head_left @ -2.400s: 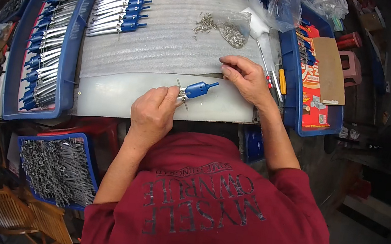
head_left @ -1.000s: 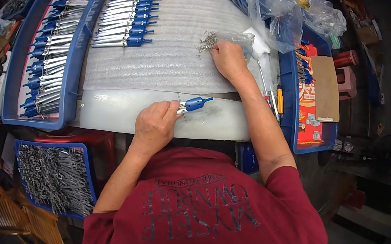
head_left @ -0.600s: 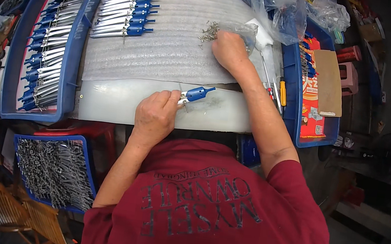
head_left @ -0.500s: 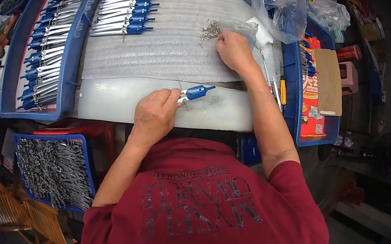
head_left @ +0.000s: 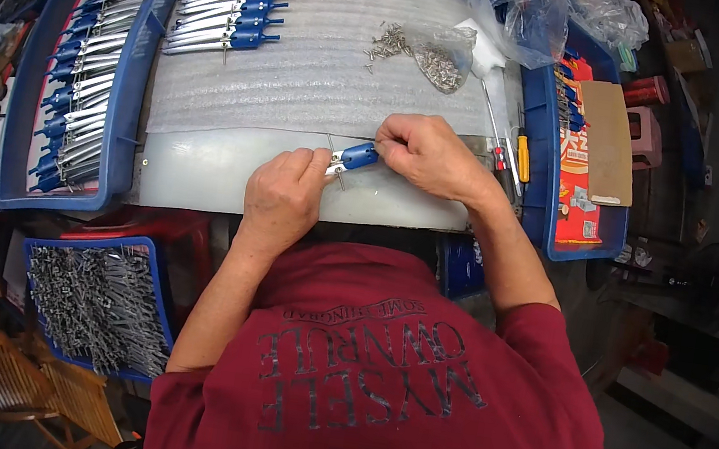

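My left hand (head_left: 283, 194) is closed around a silver metal part with a blue plastic head (head_left: 359, 156), held over the white board; a thin crossbar sticks out beside its fingers. My right hand (head_left: 429, 155) pinches at the tip of the blue head. Whatever is between those fingertips is hidden. Beyond it, on the foam sheet (head_left: 304, 97), lie a loose heap of small screws (head_left: 389, 41) and a clear bag of more screws (head_left: 440, 66). Finished-looking blue-headed parts (head_left: 256, 12) lie in a row on the foam, farther left.
The white board (head_left: 229, 171) runs along the near table edge. A blue tray (head_left: 130, 114) of similar parts stands at left, a blue basket (head_left: 96, 302) of grey metal pieces below it. At right are screwdrivers (head_left: 524, 160) and another blue tray (head_left: 548, 210) holding cardboard (head_left: 605, 144).
My right hand has come back from the screw heap to the blue head of the part. My left hand keeps its hold on the part, and the view has shifted slightly.
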A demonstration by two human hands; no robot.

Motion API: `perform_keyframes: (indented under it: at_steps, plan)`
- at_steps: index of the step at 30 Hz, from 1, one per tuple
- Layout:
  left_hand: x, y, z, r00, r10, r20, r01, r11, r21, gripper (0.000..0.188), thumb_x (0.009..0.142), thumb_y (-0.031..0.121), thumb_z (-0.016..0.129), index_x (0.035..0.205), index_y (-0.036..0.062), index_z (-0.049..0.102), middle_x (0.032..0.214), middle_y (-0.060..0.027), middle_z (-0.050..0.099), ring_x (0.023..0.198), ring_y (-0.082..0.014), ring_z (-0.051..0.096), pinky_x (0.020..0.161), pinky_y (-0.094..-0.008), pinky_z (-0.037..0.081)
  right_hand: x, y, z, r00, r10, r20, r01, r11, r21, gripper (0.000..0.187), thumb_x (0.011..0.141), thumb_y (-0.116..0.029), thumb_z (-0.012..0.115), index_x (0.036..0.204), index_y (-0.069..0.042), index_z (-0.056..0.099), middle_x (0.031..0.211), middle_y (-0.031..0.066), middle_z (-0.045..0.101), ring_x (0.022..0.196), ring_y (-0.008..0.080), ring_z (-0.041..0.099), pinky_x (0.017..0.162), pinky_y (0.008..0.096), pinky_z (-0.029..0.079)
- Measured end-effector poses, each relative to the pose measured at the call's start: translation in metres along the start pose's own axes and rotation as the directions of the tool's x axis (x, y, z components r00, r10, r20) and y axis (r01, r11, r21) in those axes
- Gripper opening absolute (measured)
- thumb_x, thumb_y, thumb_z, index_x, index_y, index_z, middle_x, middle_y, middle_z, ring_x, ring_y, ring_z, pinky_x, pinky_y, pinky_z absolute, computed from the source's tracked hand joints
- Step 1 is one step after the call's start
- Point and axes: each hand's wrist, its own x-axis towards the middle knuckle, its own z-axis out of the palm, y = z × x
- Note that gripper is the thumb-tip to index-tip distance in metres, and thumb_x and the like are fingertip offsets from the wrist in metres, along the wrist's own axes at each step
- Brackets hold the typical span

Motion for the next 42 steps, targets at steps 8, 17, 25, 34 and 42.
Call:
perform_keyframes:
  at_steps: [8,17,25,34,42]
  plan:
    - [-0.002,-0.001,0.002,1.0,0.017,-0.006,-0.017,1.0,0.026,0.018,0.07,0.013,0.058,0.084,0.0047,0.051,0.065,-0.0053,0.043,0.057,-0.0199,0.048,0.048,-0.0318,0.04,0.001,0.004,0.011,1.0,-0.001,-0.014,0.0,0.998,-0.058,0.012,0.072,-0.011,0.051,0.072,0.001,0.054,0.063,0.0174,0.053,0.058,0.0319,0.052,0.054,0.0357,0.04]
    - [-0.003,-0.001,0.004,1.0,0.015,0.018,-0.015,1.0,0.019,0.02,0.069,0.011,0.059,0.086,0.0045,0.052,0.065,-0.007,0.044,0.057,-0.0227,0.048,0.048,-0.0332,0.039,0.001,0.004,0.024,0.991,-0.027,-0.129,0.004,0.985,-0.172,0.013,0.07,-0.011,0.05,0.069,0.001,0.054,0.064,0.02,0.053,0.062,0.0368,0.052,0.055,0.0394,0.041]
    - [-0.001,-0.001,0.002,0.997,0.014,0.071,-0.017,0.999,0.041,0.018,0.069,0.011,0.058,0.085,0.0048,0.052,0.064,-0.0069,0.043,0.057,-0.0226,0.048,0.048,-0.0334,0.039,0.003,0.004,0.021,0.997,0.039,-0.073,-0.05,0.986,-0.157,0.014,0.07,-0.012,0.05,0.067,0.001,0.053,0.063,0.0203,0.053,0.062,0.0372,0.053,0.055,0.0395,0.041]
    - [0.001,0.0,-0.001,0.997,0.03,0.069,-0.035,0.997,0.068,0.011,0.07,0.009,0.056,0.078,0.0048,0.051,0.063,-0.006,0.044,0.056,-0.0201,0.049,0.048,-0.0316,0.042,0.007,0.005,0.012,1.0,0.013,-0.022,-0.017,0.974,-0.224,0.016,0.071,-0.016,0.058,0.07,0.0,0.055,0.063,0.0185,0.054,0.062,0.0348,0.054,0.055,0.0389,0.042]
    - [0.0,0.001,-0.001,0.998,0.003,0.065,-0.004,1.0,0.015,0.017,0.068,0.011,0.059,0.083,0.0049,0.052,0.064,-0.0071,0.044,0.057,-0.0233,0.048,0.048,-0.0342,0.039,0.009,0.012,0.007,0.997,-0.033,0.07,0.042,0.99,-0.133,0.017,0.071,-0.016,0.061,0.073,0.0,0.057,0.063,0.0171,0.055,0.06,0.0296,0.054,0.054,0.035,0.041]
